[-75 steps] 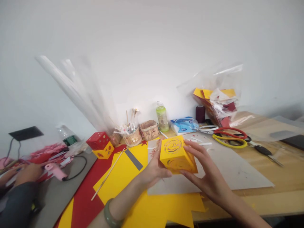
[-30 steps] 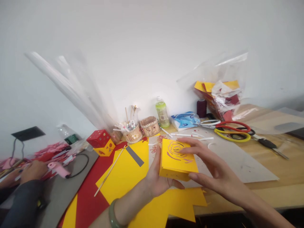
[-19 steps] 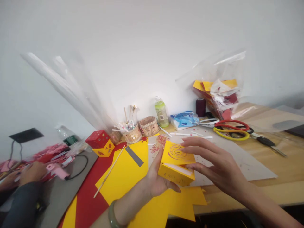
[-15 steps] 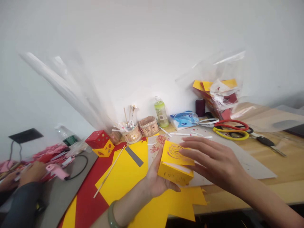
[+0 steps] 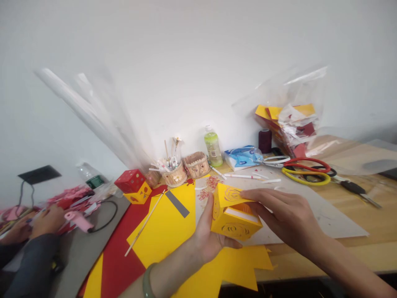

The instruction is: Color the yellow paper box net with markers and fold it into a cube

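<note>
My left hand (image 5: 204, 242) is wrapped round a small yellow paper box (image 5: 236, 229) from below and the left, its thumb along the side. Curved line patterns are cut into the box's faces. The lid flap (image 5: 230, 195) stands partly raised, and a white inner edge (image 5: 238, 214) shows in the gap. With fingers closed at the flap's right corner, my right hand (image 5: 282, 211) pinches the lid; its thumb is hidden. Beneath the box lie yellow paper sheets (image 5: 173, 231) and a grey board (image 5: 322, 215).
Left of the sheets sit a red-and-yellow dotted box (image 5: 133, 186), a thin stick (image 5: 145, 222) and a pink glue gun (image 5: 79, 220). A co-worker's hands (image 5: 46, 221) are at far left. Several scissors (image 5: 307, 169), a green bottle (image 5: 212, 149) and a tissue pack (image 5: 243, 157) stand behind.
My right fingers have moved from resting spread over the lid to its right corner. The lid flap has lifted, widening the gap. The view has shifted slightly.
</note>
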Motion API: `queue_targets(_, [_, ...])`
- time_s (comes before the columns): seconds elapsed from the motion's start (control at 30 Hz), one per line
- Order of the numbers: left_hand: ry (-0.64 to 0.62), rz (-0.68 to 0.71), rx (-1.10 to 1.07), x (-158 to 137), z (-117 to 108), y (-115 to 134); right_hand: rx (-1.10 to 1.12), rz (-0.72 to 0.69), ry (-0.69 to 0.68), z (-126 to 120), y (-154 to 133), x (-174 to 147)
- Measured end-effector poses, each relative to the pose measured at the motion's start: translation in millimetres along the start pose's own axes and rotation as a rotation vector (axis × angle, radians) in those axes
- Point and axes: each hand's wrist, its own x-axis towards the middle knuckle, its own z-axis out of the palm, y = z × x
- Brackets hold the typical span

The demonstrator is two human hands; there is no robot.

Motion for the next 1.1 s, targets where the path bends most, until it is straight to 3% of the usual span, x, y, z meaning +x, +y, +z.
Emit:
queue_targets(0.1, [0.005,0.001,0.016,-2.6,3.2,2.1,0.026,0.035,-0.041,-4.8,-2.8,5.8])
queue_targets(0.3, [0.138,0.053,0.162,-1.5,7.4,5.0,0.057,-0.12,-0.101,-10.6,-8.8,9.0])
queue_targets(0.37, [0.212,0.175,0.248,-0.6,7.7,6.5,0.021,-0.112,-0.068,-10.3,-9.8,6.4])
queue_targets(0.47, [0.368,0.484,0.465,-4.1,10.5,12.4,-0.048,-0.128,-0.056,-8.4,-10.3,2.2])
queue_targets(0.57, [0.32,0.645,0.709,-12.8,18.2,20.9,-0.059,-0.167,-0.062,-5.8,-10.6,-0.1])
queue_targets(0.63, [0.222,0.605,0.744,-17.6,23.5,25.0,-0.058,-0.156,-0.04,-4.6,-11.6,-0.4])
queue_targets(0.83, [0.031,0.452,0.566,-17.5,23.6,24.3,0.027,-0.052,-0.01,-5.0,-16.7,2.2])
queue_targets(0.97, [0.019,0.435,0.473,-14.6,18.5,21.4,0.113,0.025,-0.021,-5.9,-18.8,5.8])
queue_targets(1.1, [0.047,0.416,0.382,-13.9,18.2,21.9,0.221,0.095,-0.117,-9.4,-19.9,7.4])
